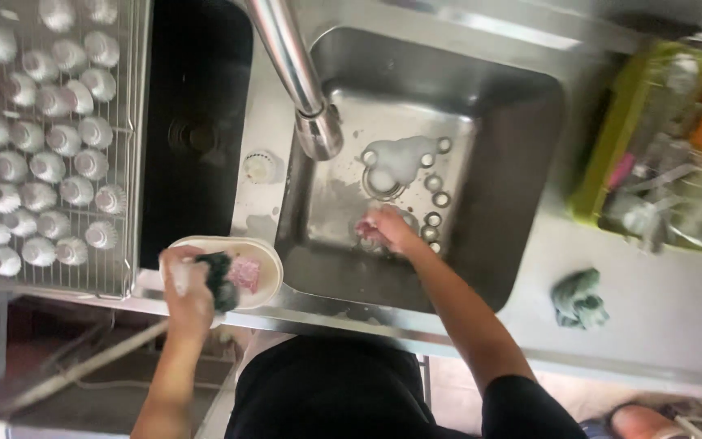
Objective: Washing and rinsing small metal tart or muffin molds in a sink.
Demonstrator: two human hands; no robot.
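Note:
My left hand [187,291] grips a shallow white oval dish [263,262] over the sink's front left edge. A dark scouring sponge [221,280] and some pink food scraps [246,273] lie in the dish. My right hand [387,229] reaches down into the steel sink basin [497,162]. Its fingers are pinched on a pink scrap [365,231] by the drain. A patch of white foam [400,157] sits on the sink floor just beyond that hand, under the faucet [296,77].
A wire rack [127,203] of several small white fluted cups stands at left, beside a dark second basin [197,122]. On the right counter are a green dish drainer [611,130] with utensils and a crumpled green cloth [578,299]. A small white round knob [259,167] sits by the faucet base.

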